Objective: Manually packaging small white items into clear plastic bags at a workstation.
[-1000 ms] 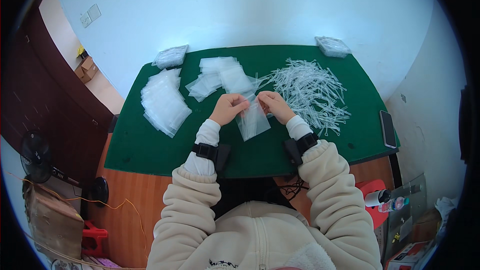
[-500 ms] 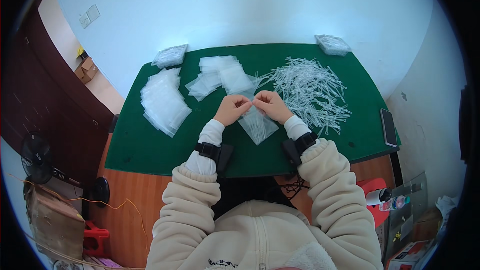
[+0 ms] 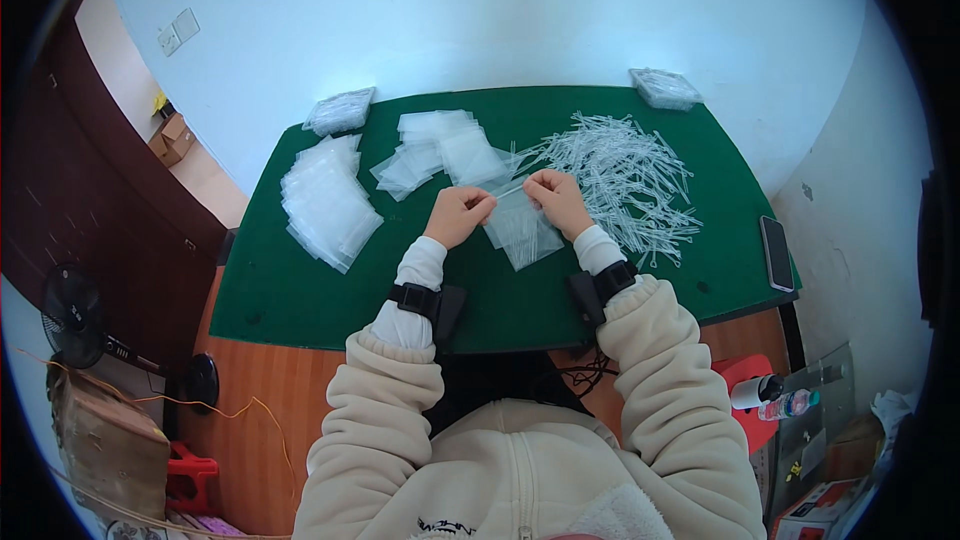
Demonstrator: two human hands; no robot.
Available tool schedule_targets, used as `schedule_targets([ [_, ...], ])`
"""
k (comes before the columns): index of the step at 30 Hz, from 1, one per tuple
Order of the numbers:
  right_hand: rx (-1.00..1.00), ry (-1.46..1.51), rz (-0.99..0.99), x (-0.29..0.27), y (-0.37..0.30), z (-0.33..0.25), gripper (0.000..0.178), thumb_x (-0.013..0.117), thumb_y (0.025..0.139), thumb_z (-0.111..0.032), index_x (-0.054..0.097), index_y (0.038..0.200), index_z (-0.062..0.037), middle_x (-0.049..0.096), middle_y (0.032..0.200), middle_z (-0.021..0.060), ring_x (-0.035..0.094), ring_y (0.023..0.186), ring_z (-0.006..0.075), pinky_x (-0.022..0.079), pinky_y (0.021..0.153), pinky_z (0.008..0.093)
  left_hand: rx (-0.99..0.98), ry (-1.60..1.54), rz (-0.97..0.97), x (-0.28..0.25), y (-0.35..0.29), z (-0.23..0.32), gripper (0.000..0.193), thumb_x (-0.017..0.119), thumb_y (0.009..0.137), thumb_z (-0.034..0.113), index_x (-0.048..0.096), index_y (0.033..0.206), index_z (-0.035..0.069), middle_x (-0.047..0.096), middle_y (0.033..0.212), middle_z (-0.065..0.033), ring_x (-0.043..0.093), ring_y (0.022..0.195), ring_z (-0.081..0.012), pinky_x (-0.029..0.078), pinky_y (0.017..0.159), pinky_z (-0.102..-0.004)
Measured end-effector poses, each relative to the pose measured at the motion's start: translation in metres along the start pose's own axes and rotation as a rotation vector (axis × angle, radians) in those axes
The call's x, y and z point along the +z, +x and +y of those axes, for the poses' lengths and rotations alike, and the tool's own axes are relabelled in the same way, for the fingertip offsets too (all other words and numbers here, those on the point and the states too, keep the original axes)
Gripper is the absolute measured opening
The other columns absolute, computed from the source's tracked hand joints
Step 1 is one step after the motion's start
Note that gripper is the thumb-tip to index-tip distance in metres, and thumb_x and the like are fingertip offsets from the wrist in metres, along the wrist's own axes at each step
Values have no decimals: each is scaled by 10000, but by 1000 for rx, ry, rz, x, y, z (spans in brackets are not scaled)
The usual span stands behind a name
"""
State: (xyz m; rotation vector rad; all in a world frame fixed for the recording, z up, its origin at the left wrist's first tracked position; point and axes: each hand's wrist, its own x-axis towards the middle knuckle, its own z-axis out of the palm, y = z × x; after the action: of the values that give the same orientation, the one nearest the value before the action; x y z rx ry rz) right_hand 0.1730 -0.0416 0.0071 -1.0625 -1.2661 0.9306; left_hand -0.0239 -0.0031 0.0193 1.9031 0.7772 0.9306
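Two near-closed pinches — your L hand (image 3: 461, 215) & R hand (image 3: 559, 203) hold the clear bag (image 3: 538, 244) by its top edge — uneven tugging could poss. spill the thin sticks (image 3: 517, 228) inside.

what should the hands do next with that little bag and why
I'd probably run the right hand along the top edge of the clear bag to press it, with the left hand steadying the other side: thin clear sticks show inside, and whether the top is sealed isn't discernible.
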Motion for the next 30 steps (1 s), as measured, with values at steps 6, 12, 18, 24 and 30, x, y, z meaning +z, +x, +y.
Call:
schedule_targets([
  [6,-130,-220,77,-2,-1,-4,58,604,780,-89,600,787,-32,549,688,5,495,634,104,397,571,234,26,122,11,0,0,-2,188,585,793,157,638,785,-23,611,628,-65,555,535,-125,438,525,-247],
  [12,-706,-805,39,7,-7,-16,79,632,710,-98,623,788,-93,561,794,40,505,832,226,392,738,324,155,413,43,5,-4,5,175,590,782,197,652,815,37,619,685,-117,584,607,-252,452,569,-322],
  [18,-636,-910,-94,9,-9,-13,77,625,721,-136,615,793,-112,555,779,7,492,855,213,352,783,344,176,407,24,9,-5,7,174,595,786,209,657,800,47,623,696,-109,585,632,-270,453,581,-335],
  [24,-504,-966,-47,-2,-5,-5,37,620,732,-155,615,744,-120,551,759,-3,495,839,205,345,784,351,104,384,1,4,-2,4,185,608,799,184,649,832,7,633,686,-78,579,594,-160,446,581,-266],
  [30,-356,-787,-6,-9,0,-6,68,618,748,-148,606,757,-81,563,739,37,518,787,227,388,741,357,37,328,-44,-4,-1,4,188,607,791,194,651,808,11,629,671,-75,578,591,-160,450,583,-265],
])
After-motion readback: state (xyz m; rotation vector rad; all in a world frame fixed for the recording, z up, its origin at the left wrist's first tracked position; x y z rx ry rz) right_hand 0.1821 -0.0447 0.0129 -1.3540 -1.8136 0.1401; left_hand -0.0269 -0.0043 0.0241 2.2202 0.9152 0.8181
